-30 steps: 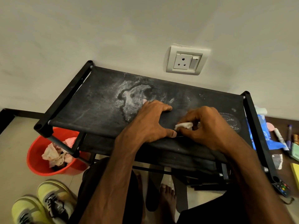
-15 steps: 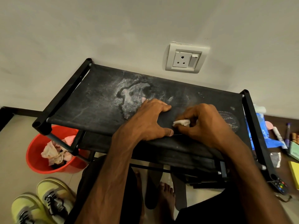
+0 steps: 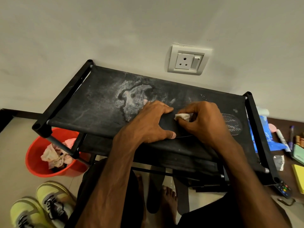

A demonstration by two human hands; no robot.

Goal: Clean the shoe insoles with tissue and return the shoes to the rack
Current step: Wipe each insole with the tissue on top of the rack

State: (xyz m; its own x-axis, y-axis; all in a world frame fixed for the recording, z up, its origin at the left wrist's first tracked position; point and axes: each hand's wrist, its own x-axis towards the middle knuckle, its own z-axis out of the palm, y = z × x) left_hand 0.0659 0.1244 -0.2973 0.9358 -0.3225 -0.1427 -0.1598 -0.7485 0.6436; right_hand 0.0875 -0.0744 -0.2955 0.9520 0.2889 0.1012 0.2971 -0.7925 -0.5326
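A black insole lies flat on the dusty top shelf of the black shoe rack, its patterned end showing at the right. My left hand presses on the insole, fingers spread over its far edge and thumb at its near edge. My right hand pinches a small crumpled white tissue against the insole, just right of my left index finger. A pair of yellow-green sneakers stands on the floor at the bottom left.
A red bucket with used tissues sits under the rack's left end. Two dark insoles lie on the floor by my bare feet. Pens, a blue bag, sticky notes and a remote lie to the right. A wall socket sits behind.
My right hand has slid the tissue a little across the insole towards its far edge. My left hand has stayed pressed in place.
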